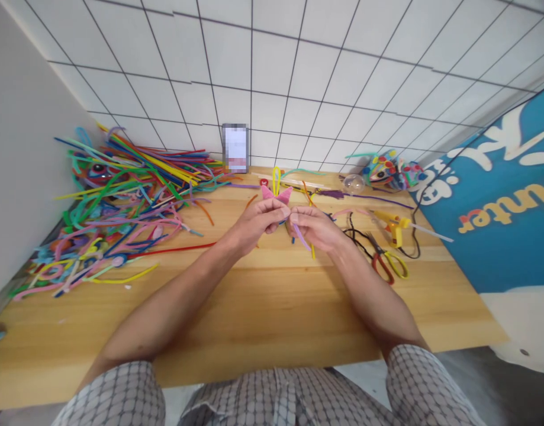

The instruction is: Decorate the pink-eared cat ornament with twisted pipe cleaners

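My left hand point(256, 223) and my right hand point(314, 228) meet above the middle of the wooden table point(254, 319), fingers pinched together. Between them they hold a small pipe-cleaner figure point(278, 192) with pink ear-like points and a yellow loop on top. A lilac pipe cleaner point(302, 236) and a yellow strand hang down from my right hand. What lies inside the fingers is hidden.
A big heap of coloured pipe cleaners point(121, 201) covers the table's left side. A phone point(235, 148) leans on the tiled wall. Right of my hands lie scissors point(389, 263), a yellow glue gun point(393, 228) with cable, a clear ball point(353, 184) and colourful finished pieces point(389, 170).
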